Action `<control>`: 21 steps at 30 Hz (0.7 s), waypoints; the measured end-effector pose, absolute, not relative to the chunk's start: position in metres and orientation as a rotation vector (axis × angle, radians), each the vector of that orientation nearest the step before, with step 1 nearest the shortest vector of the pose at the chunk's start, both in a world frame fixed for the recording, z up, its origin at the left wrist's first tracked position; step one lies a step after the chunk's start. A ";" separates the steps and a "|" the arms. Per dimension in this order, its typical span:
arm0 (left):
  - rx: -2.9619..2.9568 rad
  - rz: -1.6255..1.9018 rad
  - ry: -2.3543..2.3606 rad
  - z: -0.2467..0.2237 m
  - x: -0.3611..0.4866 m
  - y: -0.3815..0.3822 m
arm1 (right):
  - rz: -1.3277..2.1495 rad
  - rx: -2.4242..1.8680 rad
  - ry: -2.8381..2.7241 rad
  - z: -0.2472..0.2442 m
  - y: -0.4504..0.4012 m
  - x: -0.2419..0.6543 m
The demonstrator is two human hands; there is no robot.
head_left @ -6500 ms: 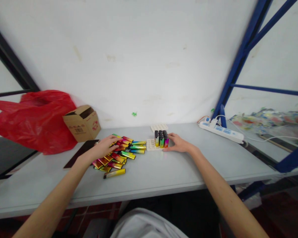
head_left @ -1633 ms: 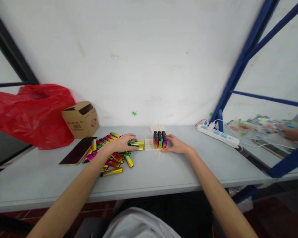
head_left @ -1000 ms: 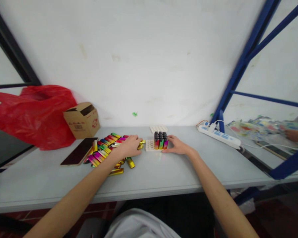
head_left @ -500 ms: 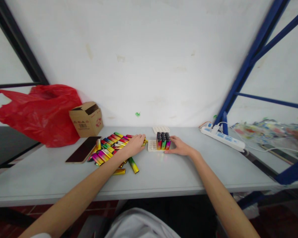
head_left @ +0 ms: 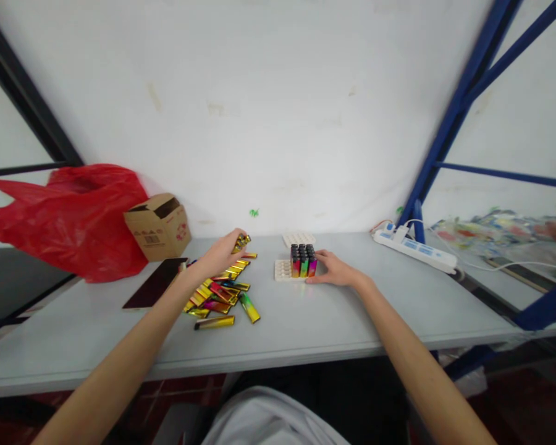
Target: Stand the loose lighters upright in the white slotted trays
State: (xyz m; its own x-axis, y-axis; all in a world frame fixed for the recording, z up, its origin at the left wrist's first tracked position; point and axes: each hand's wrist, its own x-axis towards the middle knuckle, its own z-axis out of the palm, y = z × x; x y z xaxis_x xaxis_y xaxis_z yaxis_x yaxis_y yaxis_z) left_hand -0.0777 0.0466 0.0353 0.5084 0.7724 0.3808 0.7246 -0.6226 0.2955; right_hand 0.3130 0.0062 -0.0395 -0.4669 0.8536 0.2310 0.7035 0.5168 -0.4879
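Note:
My left hand is closed around several lighters, their shiny gold ends poking out past the fingers. Beneath it a loose pile of colourful metallic lighters spreads over the table, partly covered by my forearm. A white holed tray lies to the right, its left holes showing. Black-topped lighters stand upright in rows on its right part. My right hand curves round that right end, thumb at the front corner and fingers behind, gripping the tray; the exact contact is partly hidden.
A second white holed tray lies by the wall. At left are a dark phone, a cardboard box and a red plastic bag. A power strip sits at right beside the blue metal frame.
My left hand has moved left and slightly up, away from the tray, with lighters in its fingers. My right hand keeps its place at the tray. The view has shifted slightly.

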 end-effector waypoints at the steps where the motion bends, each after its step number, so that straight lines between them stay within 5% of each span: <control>1: 2.678 0.630 1.289 0.036 -0.091 0.050 | 0.455 -1.274 -2.313 -0.039 0.006 0.313; 9: 2.712 0.087 1.117 0.033 -0.144 0.070 | 0.449 -1.279 -2.300 -0.040 0.006 0.313; 21: 2.695 0.053 1.107 0.041 -0.135 0.080 | 0.437 -1.286 -2.316 -0.041 0.006 0.314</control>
